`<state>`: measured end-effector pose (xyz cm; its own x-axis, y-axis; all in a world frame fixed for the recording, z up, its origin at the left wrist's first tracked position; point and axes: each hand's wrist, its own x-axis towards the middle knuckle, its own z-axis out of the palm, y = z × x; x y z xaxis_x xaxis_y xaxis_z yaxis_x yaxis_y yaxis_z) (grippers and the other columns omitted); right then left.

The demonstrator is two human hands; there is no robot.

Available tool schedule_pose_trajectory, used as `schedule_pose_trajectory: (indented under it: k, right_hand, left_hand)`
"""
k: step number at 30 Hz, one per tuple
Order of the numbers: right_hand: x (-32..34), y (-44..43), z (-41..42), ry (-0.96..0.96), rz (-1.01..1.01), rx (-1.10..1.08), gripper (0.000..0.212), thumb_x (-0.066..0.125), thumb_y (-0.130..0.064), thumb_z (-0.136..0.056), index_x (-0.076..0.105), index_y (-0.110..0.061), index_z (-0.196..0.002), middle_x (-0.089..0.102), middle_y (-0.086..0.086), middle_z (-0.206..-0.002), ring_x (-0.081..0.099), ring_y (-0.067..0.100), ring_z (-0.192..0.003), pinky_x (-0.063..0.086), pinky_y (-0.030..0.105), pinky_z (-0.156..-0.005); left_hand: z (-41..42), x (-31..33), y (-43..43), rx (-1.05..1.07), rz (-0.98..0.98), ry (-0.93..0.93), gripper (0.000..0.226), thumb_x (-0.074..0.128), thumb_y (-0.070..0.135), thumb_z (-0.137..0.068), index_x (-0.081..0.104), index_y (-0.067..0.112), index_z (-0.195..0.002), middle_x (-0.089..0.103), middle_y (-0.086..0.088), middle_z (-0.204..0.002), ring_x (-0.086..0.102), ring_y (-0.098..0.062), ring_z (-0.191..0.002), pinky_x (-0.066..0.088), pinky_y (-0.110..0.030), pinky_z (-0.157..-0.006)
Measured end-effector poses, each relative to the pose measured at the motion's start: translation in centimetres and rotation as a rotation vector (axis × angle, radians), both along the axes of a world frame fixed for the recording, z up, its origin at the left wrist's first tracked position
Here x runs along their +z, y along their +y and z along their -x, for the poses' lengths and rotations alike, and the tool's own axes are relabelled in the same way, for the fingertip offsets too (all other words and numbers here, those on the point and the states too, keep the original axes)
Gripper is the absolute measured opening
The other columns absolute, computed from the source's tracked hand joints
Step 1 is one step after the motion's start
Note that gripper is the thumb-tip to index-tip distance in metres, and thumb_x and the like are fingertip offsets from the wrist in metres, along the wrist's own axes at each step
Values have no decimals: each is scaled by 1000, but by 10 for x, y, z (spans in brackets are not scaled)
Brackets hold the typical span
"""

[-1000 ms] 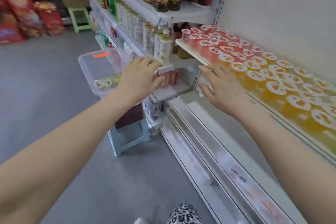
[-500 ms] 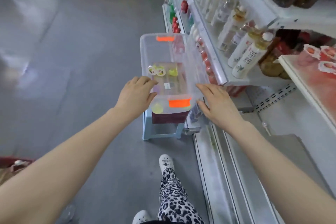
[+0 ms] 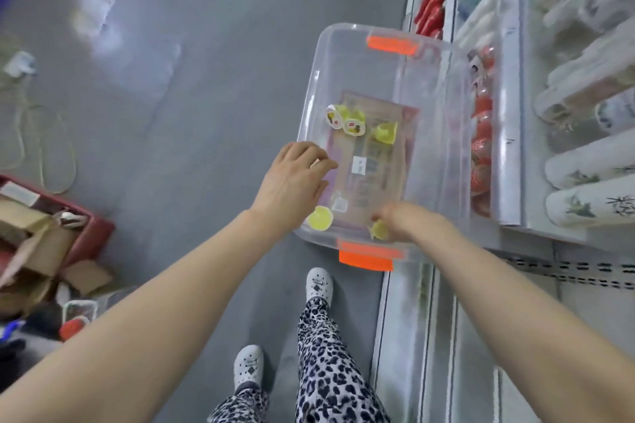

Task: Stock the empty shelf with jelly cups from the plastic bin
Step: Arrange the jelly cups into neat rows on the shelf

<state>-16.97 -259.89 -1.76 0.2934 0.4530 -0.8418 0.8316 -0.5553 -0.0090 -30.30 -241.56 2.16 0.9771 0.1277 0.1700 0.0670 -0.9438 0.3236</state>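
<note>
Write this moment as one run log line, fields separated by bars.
phase: picking | right hand: on yellow jelly cup, near end of bin | left hand: over rim, empty | few cups left

The clear plastic bin (image 3: 443, 134), with an orange latch at its near and far ends, stood open and nearly empty beside the stocked shelving. Two yellow jelly cups with printed foil lids (image 3: 344, 120) lay tipped on their sides, touching, toward its far left, and a third yellow cup (image 3: 385, 132) lay just beside them. Another yellow cup (image 3: 320, 218) sat in the near left corner, and one more (image 3: 379, 229) lay at the near wall, partly hidden.
</note>
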Motion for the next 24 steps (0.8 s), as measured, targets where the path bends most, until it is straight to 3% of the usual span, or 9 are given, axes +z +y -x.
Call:
schedule_pose_trajectory:
  k: [6,11,14,16,18,19,21,24]
  right_hand:
    - [-20,13,-7,65,137,127,41,63,-11,-89,54,-16,-129,57,6,-133,56,24,-119,40,24,-84]
    - [-19,15,-11,46,73,118,23,56,-11,-91,51,-19,-113,54,10,-133,53,28,-121,41,27,-89]
    - [-2,12,-19,-106,-165,84,39,53,-13,-92,48,-19,-130,50,10,-133,45,32,-123,38,34,-99]
    - [17,8,-30,-212,-384,34,47,56,-17,-90,45,-22,-135,48,11,-129,48,35,-118,39,40,-97]
    - [37,1,-45,-290,-576,-41,52,62,-24,-84,45,-21,-134,47,12,-124,55,36,-105,47,44,-89]
    - [46,-4,-54,-333,-658,-76,53,63,-27,-82,46,-19,-132,48,13,-121,57,36,-99,49,46,-86]
    - [56,-13,-63,-398,-798,-121,51,64,-27,-80,51,-15,-129,50,14,-115,57,34,-93,51,46,-81]
    - [57,-24,-66,-425,-922,-142,44,63,-23,-80,56,-11,-122,52,14,-107,55,30,-89,51,39,-75]
  left_hand:
    - [-1,-9,1,21,5,-39,28,69,12,-79,71,14,-107,65,-3,-105,56,-29,-106,43,-40,-97]
    - [-1,-6,0,29,-23,-16,30,72,11,-78,71,16,-107,64,-2,-104,55,-27,-107,37,-41,-104]
    - [-3,-2,-1,10,-154,38,34,74,8,-74,71,16,-107,64,-3,-100,56,-29,-108,27,-53,-113]
    - [-9,2,-5,-76,-269,54,32,64,2,-75,70,14,-104,64,-6,-97,57,-33,-107,21,-54,-116]
    - [-18,2,-16,-191,-307,76,30,57,-2,-75,70,13,-98,63,-7,-93,59,-33,-99,33,-48,-112]
    - [-25,3,-24,-237,-295,117,28,63,-2,-71,70,12,-94,63,-7,-91,59,-32,-94,44,-42,-103]
    - [-35,4,-40,-259,-262,302,31,69,0,-70,68,14,-97,62,-5,-96,58,-28,-93,49,-33,-84]
    - [-54,-15,-58,-190,-232,683,34,51,5,-90,56,15,-121,52,-6,-124,49,-28,-116,41,-33,-91]
